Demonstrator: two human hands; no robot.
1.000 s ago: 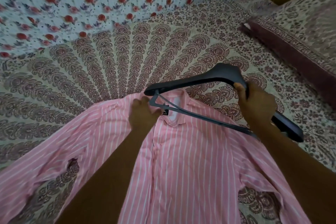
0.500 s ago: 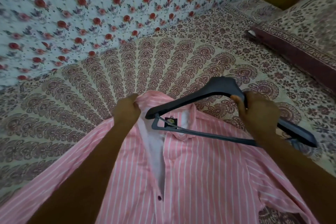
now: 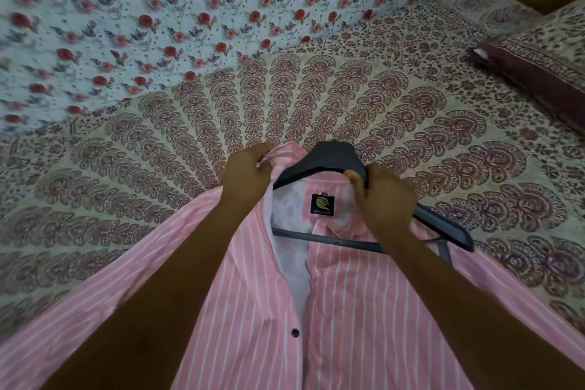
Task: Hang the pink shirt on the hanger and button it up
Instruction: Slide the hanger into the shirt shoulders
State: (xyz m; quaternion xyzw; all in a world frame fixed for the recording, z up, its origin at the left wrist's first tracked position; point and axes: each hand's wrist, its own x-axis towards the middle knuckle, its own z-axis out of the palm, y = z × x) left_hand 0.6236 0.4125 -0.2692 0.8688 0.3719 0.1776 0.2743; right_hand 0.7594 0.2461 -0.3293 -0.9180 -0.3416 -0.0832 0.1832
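Head view: left hand (image 3: 245, 172) is pinching the pink shirt (image 3: 348, 310) open at the collar on the bed (image 3: 126, 199); the hanger (image 3: 329, 158), one end tucked inside, is being gripped by the right hand (image 3: 384, 199). Next, probably seating the other shoulder.

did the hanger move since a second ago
Yes. Judged against the neck label, the hanger has slid left: its peak now sits above the label, its left end tucked under the collar the left hand lifts.
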